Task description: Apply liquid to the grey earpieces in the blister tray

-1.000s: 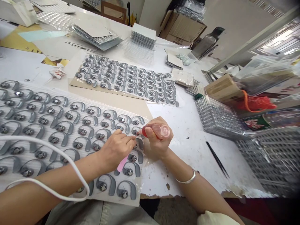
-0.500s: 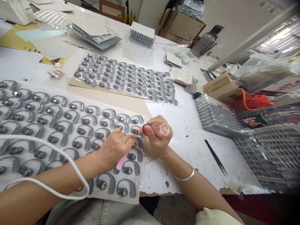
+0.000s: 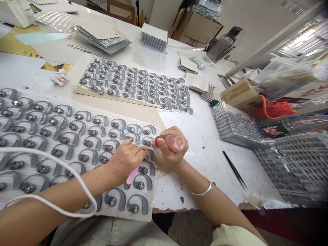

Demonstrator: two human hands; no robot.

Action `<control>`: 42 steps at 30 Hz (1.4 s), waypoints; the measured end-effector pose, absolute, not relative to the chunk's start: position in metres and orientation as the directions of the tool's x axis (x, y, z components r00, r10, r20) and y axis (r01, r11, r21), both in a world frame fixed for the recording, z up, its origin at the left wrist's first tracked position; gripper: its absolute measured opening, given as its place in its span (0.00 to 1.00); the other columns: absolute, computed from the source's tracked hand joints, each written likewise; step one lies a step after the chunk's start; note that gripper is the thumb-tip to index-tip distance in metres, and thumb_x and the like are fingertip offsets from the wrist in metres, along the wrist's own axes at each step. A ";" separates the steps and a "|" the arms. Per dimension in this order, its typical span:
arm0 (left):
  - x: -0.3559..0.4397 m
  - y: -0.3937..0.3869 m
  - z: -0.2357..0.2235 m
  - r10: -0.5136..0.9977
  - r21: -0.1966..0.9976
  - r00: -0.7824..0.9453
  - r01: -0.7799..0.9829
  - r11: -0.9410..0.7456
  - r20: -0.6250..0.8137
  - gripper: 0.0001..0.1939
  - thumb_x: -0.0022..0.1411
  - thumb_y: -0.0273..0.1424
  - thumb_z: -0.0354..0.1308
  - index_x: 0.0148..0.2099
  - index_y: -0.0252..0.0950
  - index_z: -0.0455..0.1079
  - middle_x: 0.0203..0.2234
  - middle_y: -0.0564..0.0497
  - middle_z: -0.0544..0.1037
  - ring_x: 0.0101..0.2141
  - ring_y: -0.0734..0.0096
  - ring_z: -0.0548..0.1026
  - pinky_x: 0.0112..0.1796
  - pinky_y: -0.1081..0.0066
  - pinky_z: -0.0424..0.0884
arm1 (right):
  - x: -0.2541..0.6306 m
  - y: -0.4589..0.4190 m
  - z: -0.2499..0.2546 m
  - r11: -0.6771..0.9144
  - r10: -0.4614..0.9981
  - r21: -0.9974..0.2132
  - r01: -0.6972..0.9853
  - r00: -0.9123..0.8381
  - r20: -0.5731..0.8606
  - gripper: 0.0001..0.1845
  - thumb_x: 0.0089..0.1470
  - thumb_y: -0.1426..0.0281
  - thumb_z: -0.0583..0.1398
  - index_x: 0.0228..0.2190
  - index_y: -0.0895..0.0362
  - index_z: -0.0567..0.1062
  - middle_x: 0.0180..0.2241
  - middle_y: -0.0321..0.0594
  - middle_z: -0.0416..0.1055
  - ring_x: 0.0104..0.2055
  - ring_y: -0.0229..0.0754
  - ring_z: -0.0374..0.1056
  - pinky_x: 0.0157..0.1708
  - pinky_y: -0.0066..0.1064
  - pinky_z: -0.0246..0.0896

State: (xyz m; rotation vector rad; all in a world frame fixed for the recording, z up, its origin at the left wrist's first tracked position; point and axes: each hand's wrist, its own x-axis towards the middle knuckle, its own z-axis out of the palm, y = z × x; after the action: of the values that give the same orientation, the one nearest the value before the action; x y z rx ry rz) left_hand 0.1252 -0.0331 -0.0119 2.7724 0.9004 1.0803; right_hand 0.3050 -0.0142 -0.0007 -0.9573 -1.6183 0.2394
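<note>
Two hands gripping | left hand (image 3: 125, 160): pink stick (image 3: 132, 175) | right hand (image 3: 172, 148): pink bottle (image 3: 173, 142) | label (image 3: 307, 89) unreadable

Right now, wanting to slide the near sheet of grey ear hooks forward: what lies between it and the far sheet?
The head view shows beige cardboard between the near sheet and the far sheet.

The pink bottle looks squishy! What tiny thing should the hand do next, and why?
I think the right hand should gently squeeze the pink bottle for one small drop. Its red tip sits close to the round metal centre of a grey hook-shaped piece, and the left hand, holding a pink stick, is right beside it.
</note>
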 end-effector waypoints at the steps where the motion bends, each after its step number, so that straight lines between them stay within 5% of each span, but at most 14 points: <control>1: 0.125 -0.033 -0.012 0.527 0.233 0.588 0.503 -0.832 0.613 0.12 0.66 0.20 0.48 0.30 0.32 0.66 0.24 0.50 0.77 0.28 0.72 0.76 0.28 0.69 0.62 | 0.306 -0.014 -0.002 0.644 0.684 -0.625 0.442 0.034 0.729 0.05 0.48 0.70 0.63 0.27 0.56 0.71 0.23 0.37 0.67 0.25 0.38 0.64 0.23 0.33 0.61; 11: 0.124 -0.033 -0.008 0.538 0.264 0.607 0.484 -0.834 0.586 0.11 0.68 0.21 0.46 0.35 0.32 0.67 0.25 0.50 0.78 0.29 0.71 0.77 0.29 0.69 0.62 | 0.308 -0.014 -0.006 0.574 0.750 -0.710 0.409 0.087 0.656 0.06 0.48 0.68 0.63 0.25 0.57 0.71 0.23 0.36 0.67 0.24 0.38 0.65 0.26 0.34 0.62; 42: 0.119 -0.030 -0.010 0.553 0.334 0.591 0.445 -0.831 0.587 0.07 0.66 0.21 0.50 0.37 0.31 0.68 0.32 0.47 0.80 0.31 0.70 0.78 0.31 0.69 0.65 | 0.308 -0.016 -0.001 0.687 0.650 -0.561 0.462 -0.047 0.758 0.06 0.47 0.73 0.62 0.23 0.56 0.69 0.22 0.37 0.68 0.25 0.38 0.64 0.25 0.34 0.61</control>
State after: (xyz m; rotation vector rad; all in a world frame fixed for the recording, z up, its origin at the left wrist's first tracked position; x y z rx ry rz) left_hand 0.1195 -0.0303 -0.0096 2.6640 0.8409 1.0626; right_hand 0.3084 -0.0158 -0.0011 -0.9071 -1.6860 0.1933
